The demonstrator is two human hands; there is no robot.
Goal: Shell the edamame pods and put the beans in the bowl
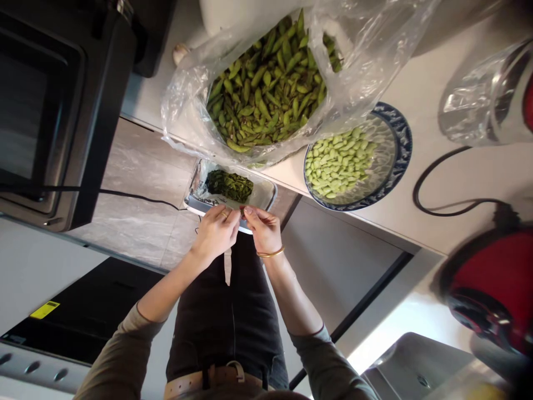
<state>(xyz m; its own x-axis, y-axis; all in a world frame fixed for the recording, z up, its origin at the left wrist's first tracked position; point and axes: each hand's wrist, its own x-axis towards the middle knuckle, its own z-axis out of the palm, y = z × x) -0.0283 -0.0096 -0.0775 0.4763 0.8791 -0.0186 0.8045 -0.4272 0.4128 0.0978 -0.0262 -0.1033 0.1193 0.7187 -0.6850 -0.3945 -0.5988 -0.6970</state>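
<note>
The left hand (216,230) and right hand (265,228) come together at the fingertips, both closed in a pinch on a small dark pod (242,211), as it seems, too covered to show its long axis. It sits above the near rim of the bin (195,206), with green scraps (231,186) lying just ahead. On the counter (437,222), the bag (183,114) of pods (266,91) lies ahead; the bowl (403,139) of beans (339,161) lies ahead-right, nearer the right hand.
</note>
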